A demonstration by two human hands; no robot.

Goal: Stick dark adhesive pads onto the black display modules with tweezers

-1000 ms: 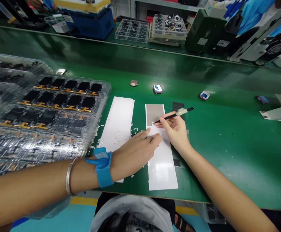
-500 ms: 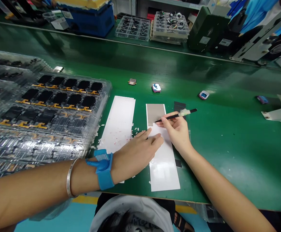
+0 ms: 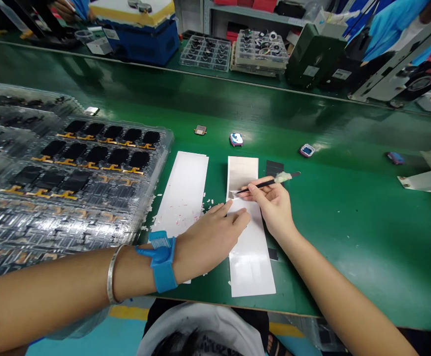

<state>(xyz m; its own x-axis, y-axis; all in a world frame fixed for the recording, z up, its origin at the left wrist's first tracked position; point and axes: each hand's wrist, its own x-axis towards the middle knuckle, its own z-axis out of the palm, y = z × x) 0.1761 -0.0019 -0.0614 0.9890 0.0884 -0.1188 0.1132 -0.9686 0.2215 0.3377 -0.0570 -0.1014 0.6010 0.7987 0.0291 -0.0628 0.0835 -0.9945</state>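
My right hand [image 3: 275,200] grips black tweezers [image 3: 262,184] with a whitish wrapping round their rear part. Their tips touch a small grey piece [image 3: 232,195] at the lower left edge of the grey area on a white backing sheet [image 3: 252,272]. My left hand [image 3: 215,232] lies on the lower part of that sheet, fingers stretched out and a fingertip close to the tweezer tips. It holds nothing. A blue wrist strap [image 3: 162,267] and a silver bangle [image 3: 112,274] are on my left arm. Left of my hand lies a second white sheet [image 3: 186,188] with reddish flecks.
Clear plastic trays [image 3: 163,153] of black screens with orange flex cables fill the left. Small white scraps [image 3: 147,217] lie beside them. Watch-like devices [image 3: 237,139] stand farther back. A blue box [image 3: 145,44] and a green box [image 3: 308,54] stand on the raised ledge.
The tweezers' tips have shifted slightly down and left, and the small grey piece there looks lifted or bent. The grey area looks lighter. My left hand has barely moved; the view tilts slightly.
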